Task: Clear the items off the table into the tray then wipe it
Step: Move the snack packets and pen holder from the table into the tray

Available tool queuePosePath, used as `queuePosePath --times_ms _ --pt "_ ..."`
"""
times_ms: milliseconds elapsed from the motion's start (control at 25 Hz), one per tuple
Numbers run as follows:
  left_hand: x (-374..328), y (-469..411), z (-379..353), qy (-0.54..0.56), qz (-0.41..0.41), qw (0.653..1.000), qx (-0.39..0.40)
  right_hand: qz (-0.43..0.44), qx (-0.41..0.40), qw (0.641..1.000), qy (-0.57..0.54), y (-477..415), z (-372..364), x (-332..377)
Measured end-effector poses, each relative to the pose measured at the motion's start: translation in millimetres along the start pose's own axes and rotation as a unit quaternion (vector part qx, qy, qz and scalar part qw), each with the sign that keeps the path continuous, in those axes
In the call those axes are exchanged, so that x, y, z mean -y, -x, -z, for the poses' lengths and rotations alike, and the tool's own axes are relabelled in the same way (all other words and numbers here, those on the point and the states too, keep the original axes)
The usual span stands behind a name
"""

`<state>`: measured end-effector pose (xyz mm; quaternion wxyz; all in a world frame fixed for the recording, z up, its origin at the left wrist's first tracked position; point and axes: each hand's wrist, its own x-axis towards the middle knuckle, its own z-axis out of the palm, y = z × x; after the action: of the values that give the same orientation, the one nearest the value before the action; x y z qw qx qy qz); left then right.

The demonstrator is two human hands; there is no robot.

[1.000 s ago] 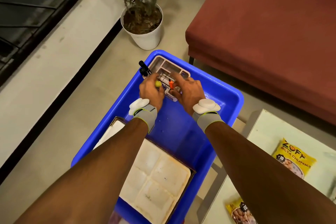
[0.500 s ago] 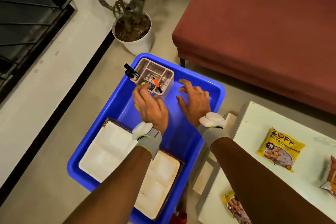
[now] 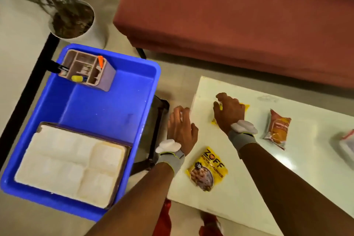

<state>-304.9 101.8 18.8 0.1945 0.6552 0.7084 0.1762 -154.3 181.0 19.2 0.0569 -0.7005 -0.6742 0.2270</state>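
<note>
Your right hand point(image 3: 229, 110) is down on a yellow packet point(image 3: 244, 105) near the far left corner of the tabletop point(image 3: 249, 188), fingers curled over it and thumb tucked at its side, a grip that looks meant to lift it across to the tray. Your left hand point(image 3: 182, 130) hangs over the tabletop's left edge with fingers spread and holding nothing, probably placed to take the Zoff soya chunks packet point(image 3: 207, 168) lying just beside its wrist near the front left edge. The 2 hands are apart. The blue tray point(image 3: 124, 57) sits just left of the table, lower down. A compartmented desk organiser point(image 3: 88, 71) stands in its far left corner with a black marker point(image 3: 57, 68) sticking out over the rim, and a white sectioned plate point(image 3: 70, 163) fills the near end, so the bare middle is the obvious drop zone. An orange snack packet point(image 3: 277, 130) lies to the right of your right wrist, and 1 more item point(image 3: 347, 145) is cut off at the frame's right edge. Nothing blocks the short carry from table to tray. No wiping cloth shows.
</note>
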Motion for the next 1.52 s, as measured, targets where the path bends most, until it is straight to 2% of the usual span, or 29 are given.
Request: queuePosePath --times_ms 80,120,200,240,360,440,520,600,720,880,1000,1080,1240,1320,1440,1520 --pt "-10 23 -43 -0.020 0.029 0.993 0.115 -0.082 0.022 0.996 0.013 3 -8 -46" --pt "-11 36 -64 -0.043 0.056 0.978 0.199 -0.118 0.026 0.992 0.015 5 -15 -63" --pt "-10 59 -99 -0.102 0.107 0.939 0.309 -0.179 0.032 0.983 -0.001 2 -29 -88" --pt "-8 70 -112 -0.126 0.123 0.929 0.327 -0.203 0.038 0.978 -0.018 0 -37 -96" --pt "-3 89 -139 -0.182 0.128 0.947 0.232 -0.264 0.061 0.958 -0.091 -9 -59 -104" --pt "0 90 -150 -0.154 0.170 0.937 0.262 -0.286 0.063 0.938 -0.183 -13 -68 -103" --pt "10 83 -158 -0.116 0.202 0.925 0.301 -0.264 0.047 0.931 -0.248 -13 -66 -99" --pt "20 76 -155 -0.057 0.184 0.916 0.351 -0.240 0.056 0.931 -0.269 -11 -58 -92" --pt "20 63 -113 0.069 0.180 0.893 0.406 -0.234 0.101 0.923 -0.288 8 -48 -71" --pt "26 41 -42 0.220 0.188 0.889 0.355 -0.189 0.069 0.920 -0.336 17 -23 -25" --pt "29 21 14 0.326 0.209 0.888 0.249 -0.150 -0.006 0.929 -0.338 3 12 34" --pt "36 7 51 0.361 0.209 0.887 0.199 -0.085 -0.037 0.931 -0.354 -3 27 78" --pt "84 -13 120 0.400 0.195 0.880 0.167 0.060 -0.091 0.928 -0.355 -4 41 171" --pt "123 -14 151 0.403 0.198 0.884 0.133 0.111 -0.082 0.927 -0.347 -2 31 215" --pt "180 -15 187 0.363 0.222 0.902 0.078 0.142 -0.056 0.917 -0.367 11 3 263" --pt "221 -15 208 0.297 0.233 0.925 0.045 0.147 -0.042 0.917 -0.368 24 -27 293"
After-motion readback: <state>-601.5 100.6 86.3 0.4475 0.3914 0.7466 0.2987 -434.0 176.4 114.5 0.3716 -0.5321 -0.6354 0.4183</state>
